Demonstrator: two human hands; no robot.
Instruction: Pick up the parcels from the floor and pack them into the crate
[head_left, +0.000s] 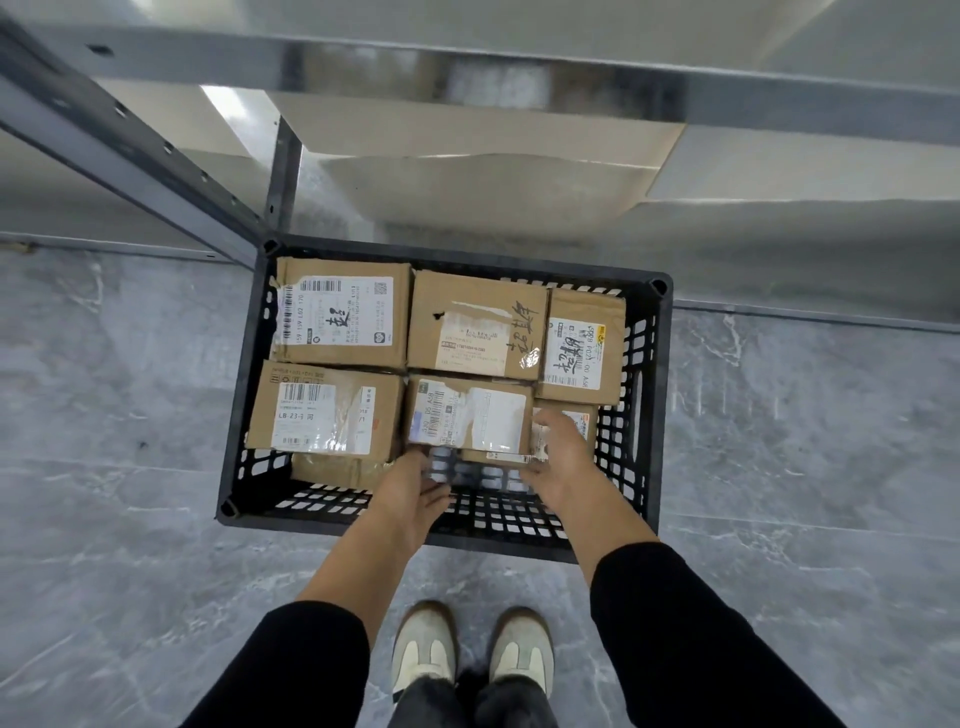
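A black slatted plastic crate (643, 415) stands on the grey floor, filled with several brown cardboard parcels bearing white labels. Both my hands reach into its near side. My left hand (415, 486) grips the near left lower edge of a labelled parcel (470, 413) in the front middle. My right hand (558, 457) holds that same parcel at its right end, fingers curled over the corner. Larger parcels lie at the back left (340, 312), back middle (475, 325), back right (582, 345) and front left (324, 408). A small parcel (584, 415) is partly hidden behind my right hand.
Grey metal shelving (156, 156) rises just behind and left of the crate, with pale shelf boards (483, 187) above it. Marbled grey floor (130, 545) surrounds the crate. My two shoes (470, 649) stand close to the crate's near wall.
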